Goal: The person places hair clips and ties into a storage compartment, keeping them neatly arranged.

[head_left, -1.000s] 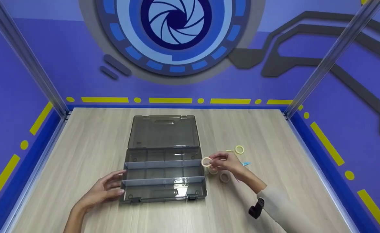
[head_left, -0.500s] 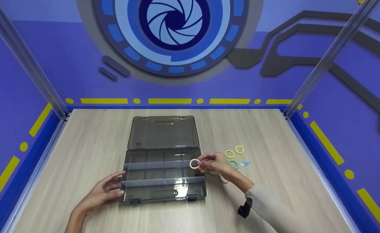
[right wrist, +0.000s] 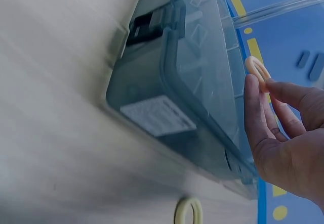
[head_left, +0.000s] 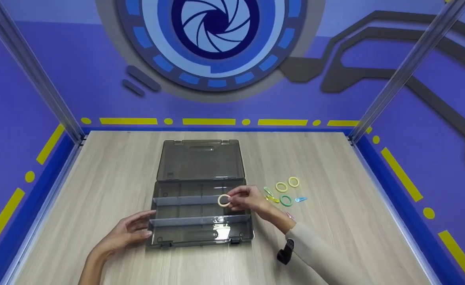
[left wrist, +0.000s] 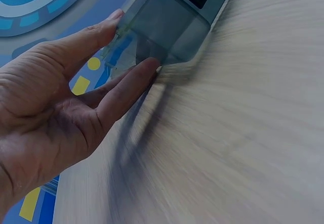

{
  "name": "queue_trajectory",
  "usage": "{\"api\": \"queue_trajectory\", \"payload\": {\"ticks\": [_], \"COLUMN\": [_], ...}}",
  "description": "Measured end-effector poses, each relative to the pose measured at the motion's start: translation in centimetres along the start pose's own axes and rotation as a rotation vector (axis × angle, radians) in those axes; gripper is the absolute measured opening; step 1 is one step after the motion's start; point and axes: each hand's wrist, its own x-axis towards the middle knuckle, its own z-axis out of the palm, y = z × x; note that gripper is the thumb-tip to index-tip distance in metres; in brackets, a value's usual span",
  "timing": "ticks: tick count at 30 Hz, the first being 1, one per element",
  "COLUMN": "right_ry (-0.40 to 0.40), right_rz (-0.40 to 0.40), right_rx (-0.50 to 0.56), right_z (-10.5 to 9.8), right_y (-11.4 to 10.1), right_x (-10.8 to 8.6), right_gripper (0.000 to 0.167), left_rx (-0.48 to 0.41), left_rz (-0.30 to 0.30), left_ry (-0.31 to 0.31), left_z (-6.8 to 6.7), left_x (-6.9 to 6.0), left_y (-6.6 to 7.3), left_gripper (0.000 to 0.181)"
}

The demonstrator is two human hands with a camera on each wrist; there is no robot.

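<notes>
Peach ring is held above the box, clear of its floor. In the head view it overlaps the far divider; the exact compartment beneath it cannot be told. Right hand: fingertips and thumb pinched together on the ring's edge, gap no wider than the ring's band. Left hand: thumb and fingers spread and nearly straight, tips touching the box's left side, nothing grasped.

Box: grey, see-through, lying on the table with the lid laid back. Far divider and near divider make three long compartments. Two latches on the front edge. White label on the right end wall; print not legible.

Right of the box, on the table: two yellow rings near each other, green ring just below them, blue clip just right of that. Green clip and yellow clip near the right hand. Pink clip partly hidden by the right forearm. Right wrist view: pale yellow ring near the box's right end, cut by the frame edge.
</notes>
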Motion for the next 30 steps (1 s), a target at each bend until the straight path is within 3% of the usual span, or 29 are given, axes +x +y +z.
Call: {"api": "queue_trajectory", "payload": {"ticks": [16, 30], "right_ry": [-0.026, -0.009], "right_rz": [0.010, 0.004], "right_rx": [0.047, -0.020], "right_z": [3.3, 7.6], "right_y": [0.3, 0.1], "right_x": [2.2, 3.7], "right_gripper": [0.025, 0.022], "left_rx": [-0.020, -0.030], "left_rz": [0.022, 0.005], "left_ry": [-0.019, -0.001], "left_z": [-0.1, 0.0], "left_x": [0.0, 0.0], "left_y": [-0.4, -0.5], "left_gripper": [0.068, 0.067]}}
